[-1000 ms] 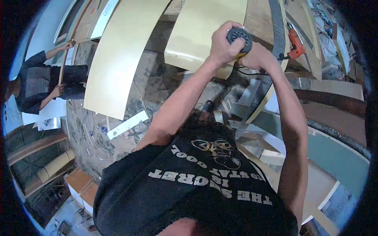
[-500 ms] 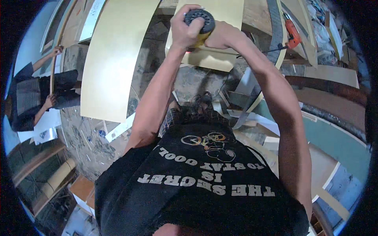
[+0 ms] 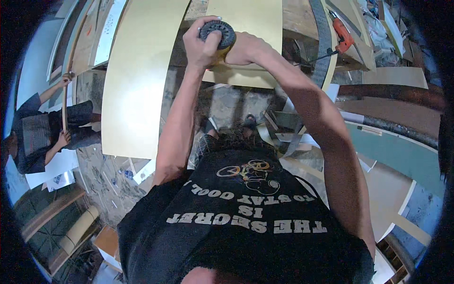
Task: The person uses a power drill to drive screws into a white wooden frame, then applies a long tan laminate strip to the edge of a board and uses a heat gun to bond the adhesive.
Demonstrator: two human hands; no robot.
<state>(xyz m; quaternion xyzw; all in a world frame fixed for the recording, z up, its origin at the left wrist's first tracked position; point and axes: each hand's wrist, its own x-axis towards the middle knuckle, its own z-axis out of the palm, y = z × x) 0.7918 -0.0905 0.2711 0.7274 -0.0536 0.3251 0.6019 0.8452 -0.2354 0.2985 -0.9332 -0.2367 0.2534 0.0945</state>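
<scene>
Dark round-headed power tool [image 3: 217, 34] sits on the near edge of a pale yellow panel [image 3: 255, 28], left hand [image 3: 201, 45] fingers wrapped around its head, right hand [image 3: 246, 47] curled on the body, orange drill [image 3: 341, 32] further right.

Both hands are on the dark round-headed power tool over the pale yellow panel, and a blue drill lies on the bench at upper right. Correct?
Not quite. The head view shows the drill on the bench at upper right is orange, not blue. The rest holds: the left hand and right hand both grip the dark round-headed power tool over the pale yellow panel.
</scene>
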